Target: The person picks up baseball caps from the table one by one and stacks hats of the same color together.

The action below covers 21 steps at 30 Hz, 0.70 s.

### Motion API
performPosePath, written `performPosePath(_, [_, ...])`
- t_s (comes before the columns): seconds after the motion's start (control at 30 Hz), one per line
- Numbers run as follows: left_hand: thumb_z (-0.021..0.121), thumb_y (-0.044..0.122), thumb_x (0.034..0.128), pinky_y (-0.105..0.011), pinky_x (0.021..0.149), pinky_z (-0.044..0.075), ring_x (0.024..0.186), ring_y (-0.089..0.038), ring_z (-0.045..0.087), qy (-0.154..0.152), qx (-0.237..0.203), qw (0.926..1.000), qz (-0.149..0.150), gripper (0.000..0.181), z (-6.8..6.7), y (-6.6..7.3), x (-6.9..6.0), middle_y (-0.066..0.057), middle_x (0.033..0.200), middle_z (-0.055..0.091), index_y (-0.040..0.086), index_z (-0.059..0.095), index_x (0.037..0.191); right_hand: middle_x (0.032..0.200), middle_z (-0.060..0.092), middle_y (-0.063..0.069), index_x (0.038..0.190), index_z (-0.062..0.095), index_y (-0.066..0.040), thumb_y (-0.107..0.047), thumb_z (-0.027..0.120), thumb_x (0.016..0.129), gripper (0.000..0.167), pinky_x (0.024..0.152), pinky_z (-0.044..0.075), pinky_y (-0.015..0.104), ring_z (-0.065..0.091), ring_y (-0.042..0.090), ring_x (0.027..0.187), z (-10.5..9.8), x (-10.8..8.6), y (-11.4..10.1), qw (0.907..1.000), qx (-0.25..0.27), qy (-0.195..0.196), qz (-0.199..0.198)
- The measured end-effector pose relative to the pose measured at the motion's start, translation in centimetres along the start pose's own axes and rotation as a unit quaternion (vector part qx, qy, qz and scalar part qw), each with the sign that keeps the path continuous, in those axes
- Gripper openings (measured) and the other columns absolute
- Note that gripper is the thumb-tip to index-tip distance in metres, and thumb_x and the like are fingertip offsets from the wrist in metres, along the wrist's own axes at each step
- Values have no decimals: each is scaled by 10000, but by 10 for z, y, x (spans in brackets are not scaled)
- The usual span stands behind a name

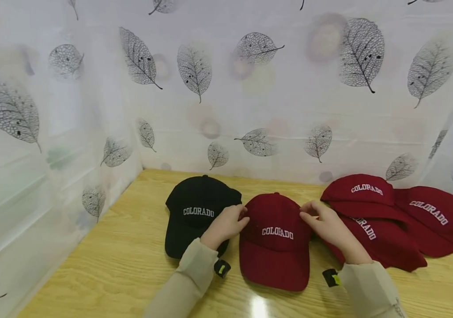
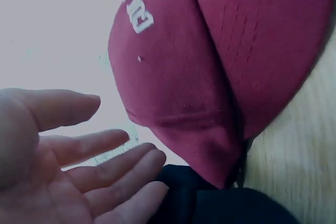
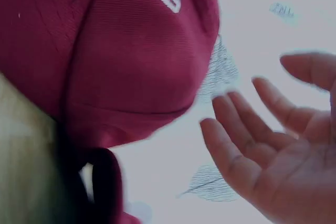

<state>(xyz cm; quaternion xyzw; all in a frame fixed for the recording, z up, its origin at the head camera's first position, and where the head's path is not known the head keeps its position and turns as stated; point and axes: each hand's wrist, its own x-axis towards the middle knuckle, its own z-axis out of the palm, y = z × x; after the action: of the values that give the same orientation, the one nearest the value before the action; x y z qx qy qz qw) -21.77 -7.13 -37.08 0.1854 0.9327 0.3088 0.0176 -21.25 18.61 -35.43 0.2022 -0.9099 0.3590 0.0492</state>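
Note:
A dark red baseball cap with white COLORADO lettering sits on the table, brim toward me. My left hand is at its left side, between it and a black cap with the same lettering. On the other side is my right hand, beside the crown. In the left wrist view, the fingers are loosely spread and apart from the red cap. The right wrist view shows the other hand's fingers, slightly bent, with a gap between them and the cap. Neither hand holds anything.
More dark red COLORADO caps overlap in a pile at the right. All the caps are on a light wooden table. A pale curtain with leaf prints hangs behind and along the left side. Black bands show at both wrists.

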Motion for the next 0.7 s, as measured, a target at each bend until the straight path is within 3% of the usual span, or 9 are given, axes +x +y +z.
performPosePath(0.2, [571, 250, 860, -346, 731, 443, 846, -211, 542, -418, -365, 9979, -345, 365, 0, -10, 15, -124, 979, 578, -25, 537, 1099, 1204, 405, 282, 1231, 357, 95, -212, 435, 939, 431, 832, 385, 442, 429, 371, 1058, 6, 10, 16, 9894, 1042, -243, 981])
performPosePath(0.37, [574, 270, 856, -350, 742, 436, 857, -211, 533, -579, -341, 9965, -491, 406, -3, -14, 16, -140, 1031, 573, -37, 529, 1116, 1310, 248, 341, 1317, 214, 104, -319, 369, 952, 580, 949, 237, 529, 247, 443, 1206, 17, 13, 23, 9828, 1163, -658, 1277])
performPosePath(0.47, [568, 275, 858, -337, 726, 435, 829, -191, 532, -624, -371, 9957, -571, 396, -5, -15, 15, -122, 1008, 585, -31, 539, 1107, 1318, 236, 341, 1332, 173, 106, -374, 314, 956, 626, 947, 240, 527, 249, 443, 1205, 19, 13, 25, 9806, 1176, -777, 1364])
performPosePath(0.7, [559, 315, 860, -389, 819, 418, 977, -244, 520, -640, -293, 9944, -794, 465, -12, -22, 10, -156, 1118, 543, -37, 510, 1161, 1332, 211, 334, 1335, 150, 115, -379, 254, 966, 624, 963, 217, 515, 220, 434, 1221, 23, 14, 26, 9785, 1113, -746, 1568])
